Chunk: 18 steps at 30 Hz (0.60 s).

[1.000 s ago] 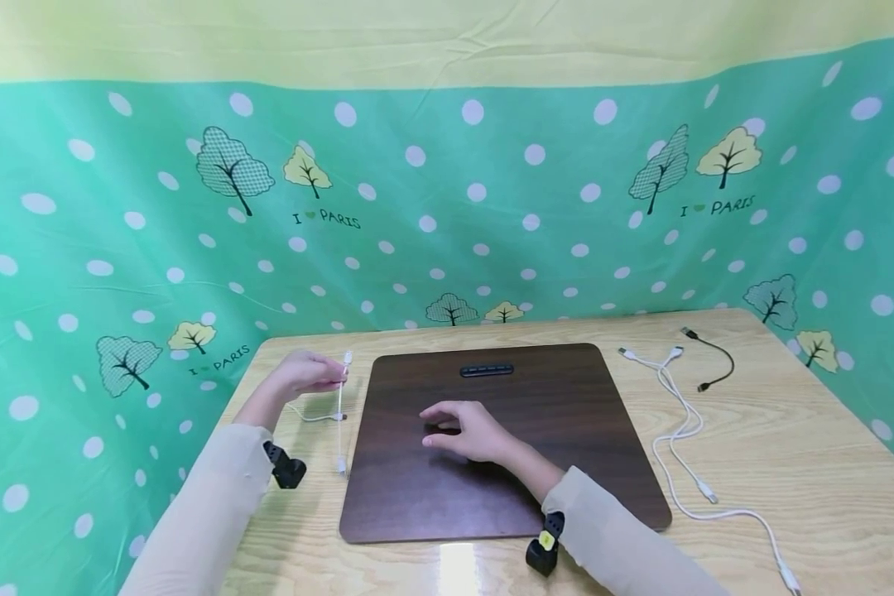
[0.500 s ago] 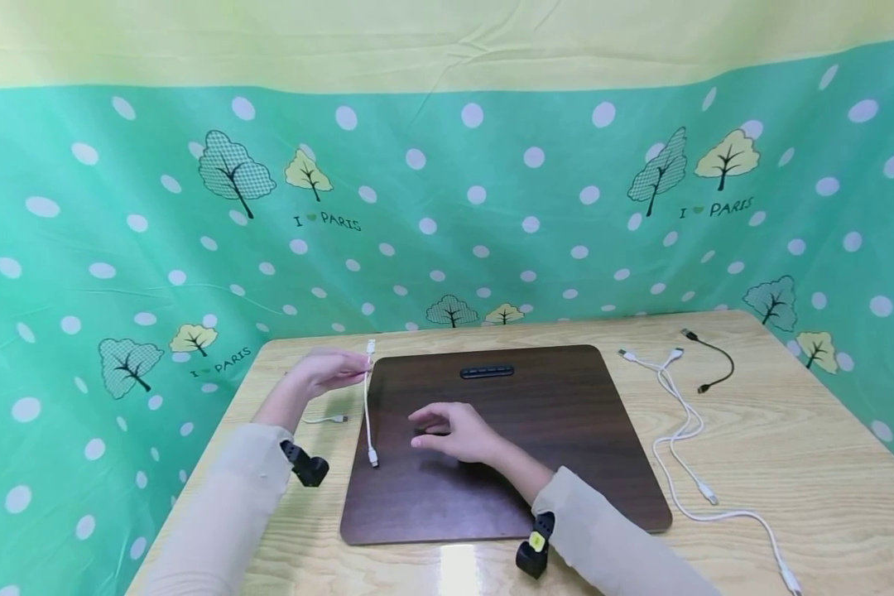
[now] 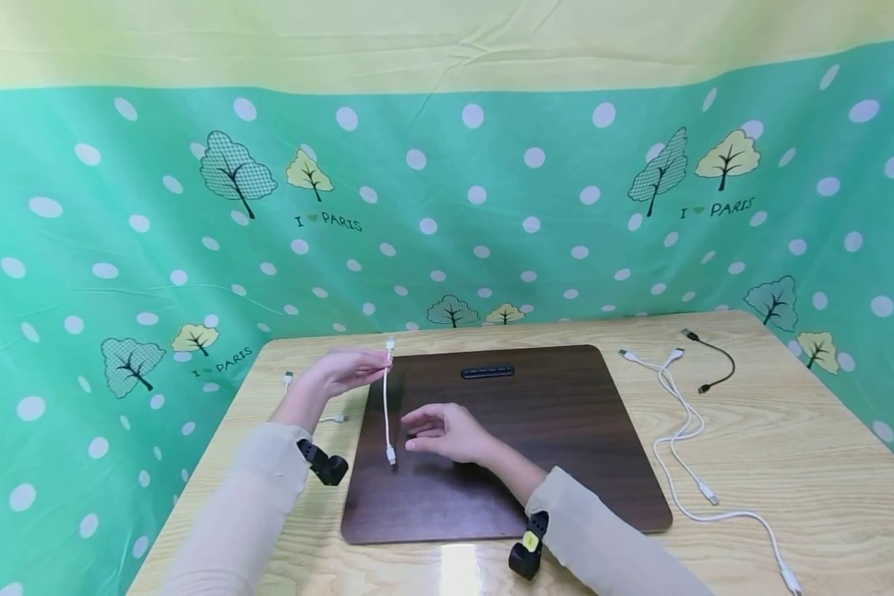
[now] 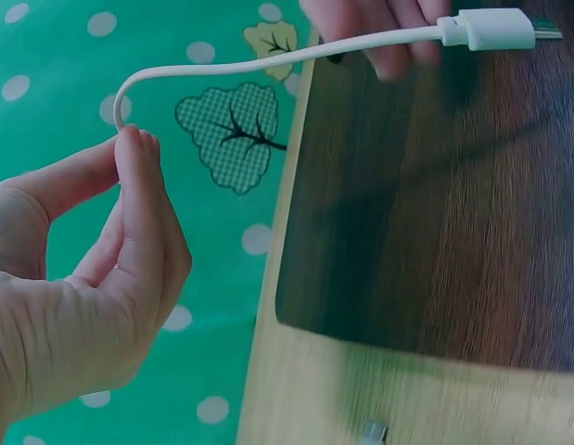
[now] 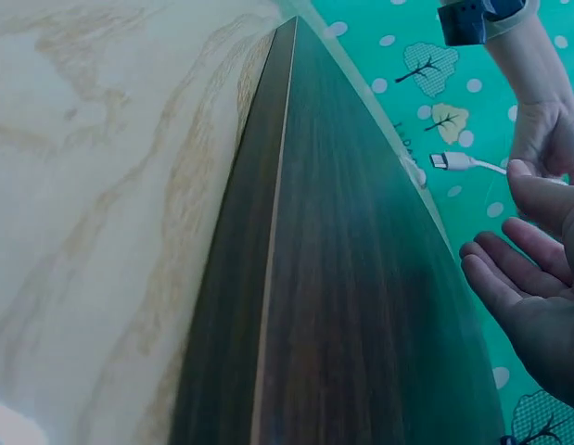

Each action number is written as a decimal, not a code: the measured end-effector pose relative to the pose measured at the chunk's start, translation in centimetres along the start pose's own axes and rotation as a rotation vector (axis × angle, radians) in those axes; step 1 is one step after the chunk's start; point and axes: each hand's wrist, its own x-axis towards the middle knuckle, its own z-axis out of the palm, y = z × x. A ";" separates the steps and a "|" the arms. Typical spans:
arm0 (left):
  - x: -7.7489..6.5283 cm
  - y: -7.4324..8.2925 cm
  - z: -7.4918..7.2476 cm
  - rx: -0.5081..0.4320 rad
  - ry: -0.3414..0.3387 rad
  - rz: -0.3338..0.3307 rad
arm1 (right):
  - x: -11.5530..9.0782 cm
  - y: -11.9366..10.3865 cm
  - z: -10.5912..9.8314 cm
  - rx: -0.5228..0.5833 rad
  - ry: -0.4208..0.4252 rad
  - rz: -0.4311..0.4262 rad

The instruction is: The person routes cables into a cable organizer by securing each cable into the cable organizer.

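Note:
My left hand [image 3: 348,371] pinches a short white USB cable [image 3: 385,406] near one end, over the left edge of a dark brown wooden board [image 3: 536,463]. The cable hangs down with its lower plug over the board. In the left wrist view, thumb and fingertips press together on the bent cord [image 4: 268,65], whose white plug [image 4: 495,30] points right. My right hand [image 3: 447,432] holds nothing. It hovers over the board just right of the cable, fingers loosely bent and thumb apart. The right wrist view also has this relaxed hand [image 5: 542,297] close to the cable's plug [image 5: 451,161].
On the right of the wooden table [image 3: 812,463] lie white cables [image 3: 689,426] and a short black cable [image 3: 732,364]. Another white cable [image 3: 334,419] lies at the left, partly behind the left arm. A dark slotted strip [image 3: 487,372] is at the board's back edge.
My left hand has carried the white USB cable rightward, from beside the board to over its left edge. The right hand has shifted slightly left, toward the cable.

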 end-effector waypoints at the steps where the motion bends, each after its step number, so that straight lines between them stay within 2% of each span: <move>1: 0.1 0.0 0.1 -0.004 -0.007 0.003 | 0.0 0.0 0.1 0.016 -0.004 -0.001; 4: 0.4 -0.1 0.6 -0.007 -0.023 0.006 | 0.2 -0.1 0.3 0.053 0.001 0.018; 10: 1.0 -0.3 1.5 -0.049 -0.039 0.005 | 0.3 -0.2 0.7 0.119 0.009 0.111; 13: 1.2 -0.4 1.9 -0.070 -0.023 -0.001 | 0.2 -0.3 0.7 0.225 0.012 0.151; 18: 1.3 -0.6 2.3 -0.087 -0.007 -0.002 | 0.0 -0.6 0.3 0.413 0.091 0.238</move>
